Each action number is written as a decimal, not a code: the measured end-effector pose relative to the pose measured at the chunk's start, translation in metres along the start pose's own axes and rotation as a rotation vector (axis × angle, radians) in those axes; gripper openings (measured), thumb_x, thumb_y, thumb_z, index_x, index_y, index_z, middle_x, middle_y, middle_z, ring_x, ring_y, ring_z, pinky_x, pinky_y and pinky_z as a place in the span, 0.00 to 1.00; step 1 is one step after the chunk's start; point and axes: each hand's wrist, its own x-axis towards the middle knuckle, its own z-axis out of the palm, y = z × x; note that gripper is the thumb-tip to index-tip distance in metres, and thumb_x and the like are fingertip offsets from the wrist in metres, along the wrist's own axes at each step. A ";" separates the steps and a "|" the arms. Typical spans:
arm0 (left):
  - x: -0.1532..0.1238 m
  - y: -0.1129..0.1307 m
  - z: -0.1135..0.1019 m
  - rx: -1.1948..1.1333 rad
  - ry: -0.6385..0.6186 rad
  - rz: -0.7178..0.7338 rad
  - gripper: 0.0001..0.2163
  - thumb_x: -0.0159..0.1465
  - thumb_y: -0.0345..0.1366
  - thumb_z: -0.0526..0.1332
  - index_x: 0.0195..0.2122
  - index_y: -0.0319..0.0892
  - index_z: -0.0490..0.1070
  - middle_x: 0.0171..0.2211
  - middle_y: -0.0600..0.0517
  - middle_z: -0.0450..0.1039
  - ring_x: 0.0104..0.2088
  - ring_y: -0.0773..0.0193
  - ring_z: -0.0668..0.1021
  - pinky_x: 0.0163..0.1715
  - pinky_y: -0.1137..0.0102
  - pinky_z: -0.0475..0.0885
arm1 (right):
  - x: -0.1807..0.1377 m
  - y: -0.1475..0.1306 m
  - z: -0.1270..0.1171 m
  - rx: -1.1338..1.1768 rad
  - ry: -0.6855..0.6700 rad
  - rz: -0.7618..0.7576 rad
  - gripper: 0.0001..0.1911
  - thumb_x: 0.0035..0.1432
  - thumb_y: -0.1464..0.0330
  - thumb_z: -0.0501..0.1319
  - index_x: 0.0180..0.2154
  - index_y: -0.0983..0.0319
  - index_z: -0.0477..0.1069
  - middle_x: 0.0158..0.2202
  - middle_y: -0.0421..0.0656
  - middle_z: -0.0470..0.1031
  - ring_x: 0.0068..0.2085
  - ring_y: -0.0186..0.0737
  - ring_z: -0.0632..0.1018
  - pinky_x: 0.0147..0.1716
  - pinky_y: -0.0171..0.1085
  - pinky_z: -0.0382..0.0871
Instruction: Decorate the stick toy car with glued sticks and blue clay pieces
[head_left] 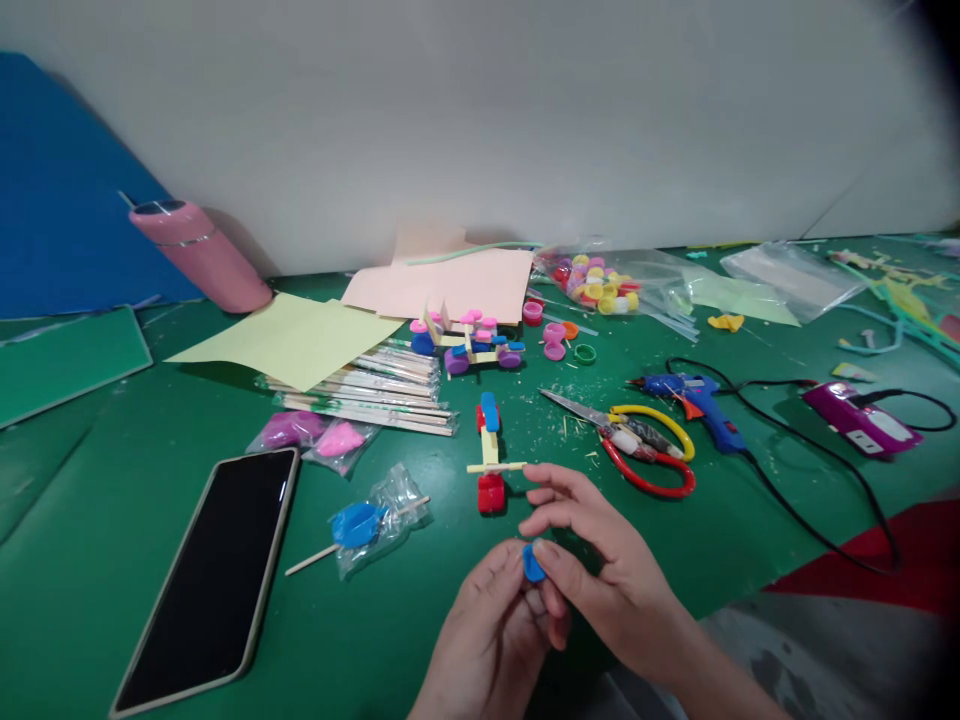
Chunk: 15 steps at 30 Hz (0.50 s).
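Observation:
My left hand (491, 625) and my right hand (600, 565) meet low in the middle of the view, both pinching a small blue plastic piece (532, 565) between their fingertips. Just beyond my hands lies a small craft model (489, 455) of wooden sticks with red and blue caps. A second stick model (469, 340) with pink, purple and blue pieces stands farther back on the green table (112, 560).
A phone (214, 575) lies at the left, next to a bag with a blue piece (375, 520). Scissors (634, 440), a blue glue gun (694, 395) with its cable, a bundle of sticks (375, 390), paper sheets, a bag of caps (600, 280) and a pink bottle (199, 250) surround the work area.

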 end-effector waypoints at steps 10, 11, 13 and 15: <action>0.000 -0.002 -0.003 0.001 0.014 0.024 0.09 0.56 0.38 0.60 0.25 0.37 0.72 0.18 0.52 0.70 0.19 0.70 0.70 0.21 0.75 0.62 | 0.003 0.002 0.003 -0.018 0.015 -0.002 0.06 0.54 0.71 0.57 0.33 0.57 0.72 0.52 0.42 0.61 0.50 0.38 0.68 0.48 0.35 0.64; 0.000 -0.003 -0.003 0.000 0.014 0.022 0.09 0.56 0.38 0.61 0.25 0.37 0.72 0.18 0.52 0.70 0.19 0.70 0.70 0.21 0.75 0.62 | 0.004 0.002 0.004 -0.023 0.022 -0.001 0.06 0.54 0.71 0.57 0.33 0.58 0.72 0.52 0.42 0.61 0.50 0.38 0.68 0.48 0.35 0.64; 0.001 -0.002 -0.002 -0.004 0.017 0.019 0.09 0.56 0.38 0.60 0.25 0.37 0.72 0.18 0.51 0.71 0.18 0.71 0.70 0.21 0.75 0.62 | 0.005 0.002 0.005 -0.032 0.033 0.001 0.05 0.54 0.71 0.57 0.32 0.58 0.72 0.52 0.42 0.61 0.50 0.39 0.68 0.48 0.36 0.64; 0.002 -0.002 -0.002 -0.003 0.018 0.018 0.09 0.56 0.38 0.60 0.26 0.37 0.72 0.18 0.51 0.71 0.18 0.71 0.70 0.21 0.75 0.62 | 0.005 0.001 0.006 -0.036 0.042 0.006 0.05 0.54 0.71 0.57 0.31 0.58 0.71 0.51 0.43 0.61 0.50 0.39 0.68 0.48 0.36 0.64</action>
